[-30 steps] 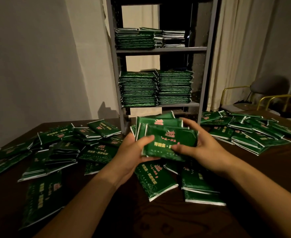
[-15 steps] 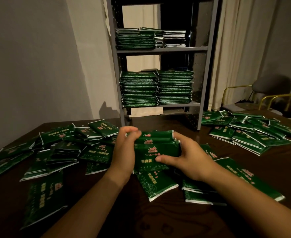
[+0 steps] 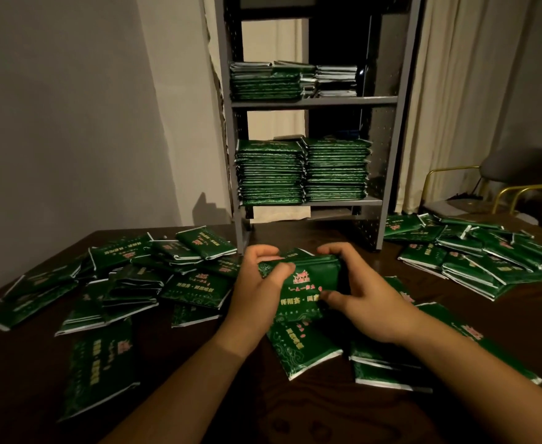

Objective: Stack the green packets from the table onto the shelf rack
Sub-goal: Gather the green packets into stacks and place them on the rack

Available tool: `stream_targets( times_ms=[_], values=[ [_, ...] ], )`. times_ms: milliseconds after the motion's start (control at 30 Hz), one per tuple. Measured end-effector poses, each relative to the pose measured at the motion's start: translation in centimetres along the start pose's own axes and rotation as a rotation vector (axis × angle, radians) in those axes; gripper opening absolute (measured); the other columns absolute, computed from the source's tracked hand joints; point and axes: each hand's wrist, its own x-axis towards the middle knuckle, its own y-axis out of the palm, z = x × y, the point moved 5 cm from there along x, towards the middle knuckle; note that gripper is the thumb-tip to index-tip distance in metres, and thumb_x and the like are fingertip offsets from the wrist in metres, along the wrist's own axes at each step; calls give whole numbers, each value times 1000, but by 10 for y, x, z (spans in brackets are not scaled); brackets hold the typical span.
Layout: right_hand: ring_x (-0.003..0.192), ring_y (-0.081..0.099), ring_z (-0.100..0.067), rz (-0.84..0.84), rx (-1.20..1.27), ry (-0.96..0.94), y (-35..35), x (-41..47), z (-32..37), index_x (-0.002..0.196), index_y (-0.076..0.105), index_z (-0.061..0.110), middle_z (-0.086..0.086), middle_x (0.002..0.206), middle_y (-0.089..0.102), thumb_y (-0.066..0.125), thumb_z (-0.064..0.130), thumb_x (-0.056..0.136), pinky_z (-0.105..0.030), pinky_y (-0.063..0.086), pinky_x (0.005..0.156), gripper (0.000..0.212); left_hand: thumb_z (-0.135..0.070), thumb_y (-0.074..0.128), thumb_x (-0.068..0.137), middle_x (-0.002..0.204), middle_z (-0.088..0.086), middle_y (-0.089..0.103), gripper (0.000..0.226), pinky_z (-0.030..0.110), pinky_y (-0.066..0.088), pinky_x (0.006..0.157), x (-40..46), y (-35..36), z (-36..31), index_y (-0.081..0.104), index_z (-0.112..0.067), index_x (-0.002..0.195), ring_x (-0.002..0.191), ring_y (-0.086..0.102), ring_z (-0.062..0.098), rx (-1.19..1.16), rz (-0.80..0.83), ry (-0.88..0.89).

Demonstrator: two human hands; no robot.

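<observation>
Both hands hold a bundle of green packets (image 3: 305, 285) just above the dark table (image 3: 199, 411), in front of the grey shelf rack (image 3: 314, 101). My left hand (image 3: 257, 290) grips its left side, thumb across the front. My right hand (image 3: 362, 293) grips its right side, fingers curled over the top edge. Two tall stacks of green packets (image 3: 301, 171) fill the rack's lower shelf. Shorter stacks (image 3: 266, 81) lie on the upper shelf.
Loose green packets (image 3: 128, 283) are scattered over the table's left side, with another heap (image 3: 474, 254) at the right and a few (image 3: 305, 347) under my hands. A chair with a gold frame (image 3: 503, 184) stands at the far right by a curtain.
The hands have squared the fanned packets into one tight bundle and carried it forward toward the rack. The packets stand more upright than a second ago.
</observation>
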Motion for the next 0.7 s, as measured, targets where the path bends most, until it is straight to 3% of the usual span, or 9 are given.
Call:
stream_targets(
  times_ms=[100, 167, 367, 467, 567, 633, 700],
  values=[
    [104, 69, -13, -102, 203, 13, -13, 4, 7, 135, 43, 29, -4, 120, 65, 60, -10, 91, -30, 58, 86, 61, -40, 75, 76, 118, 3, 67, 50, 44, 56, 93, 7, 0, -8, 56, -29, 120, 101, 69, 21, 11, 68, -89],
    [100, 71, -15, -164, 277, 25, -23, 6, 13, 137, 44, 29, -6, 120, 64, 61, -10, 90, -29, 59, 80, 63, -34, 77, 83, 112, -2, 74, 40, 47, 53, 100, 8, 1, -18, 63, -26, 119, 103, 71, 20, 50, 177, -109],
    [100, 72, -16, -198, 354, 44, -40, 8, 33, 138, 48, 27, -3, 120, 69, 74, -2, 81, -32, 60, 79, 70, -22, 72, 92, 112, -6, 75, 30, 45, 52, 103, 12, -2, -49, 63, -25, 121, 106, 71, 14, 102, 296, -36],
    [100, 73, -23, -200, 383, 39, -47, 8, 53, 132, 53, 24, -6, 119, 71, 79, 10, 71, -45, 61, 81, 68, -21, 71, 93, 112, -6, 76, 30, 45, 51, 104, 12, -3, -69, 63, -22, 122, 106, 71, 14, 75, 292, -3],
    [95, 74, -28, -220, 373, 38, -57, 8, 74, 128, 53, 25, -6, 114, 72, 81, 10, 71, -56, 59, 81, 66, -22, 74, 89, 107, 1, 77, 25, 53, 49, 104, 17, -3, -87, 69, -19, 114, 105, 72, 24, 26, 250, 2],
    [90, 75, -28, -233, 351, 40, -64, 9, 87, 128, 51, 22, -8, 110, 72, 80, 5, 74, -54, 61, 78, 64, -18, 73, 88, 103, 2, 78, 20, 56, 49, 103, 20, -2, -100, 70, -20, 108, 103, 72, 27, -5, 229, -1],
    [83, 75, -20, -249, 322, 43, -72, 13, 99, 129, 49, 15, -9, 107, 71, 78, -1, 76, -37, 62, 68, 62, -24, 76, 84, 100, 0, 78, 22, 54, 50, 102, 22, 0, -114, 71, -22, 105, 101, 72, 25, 19, 221, 18]
  ],
)
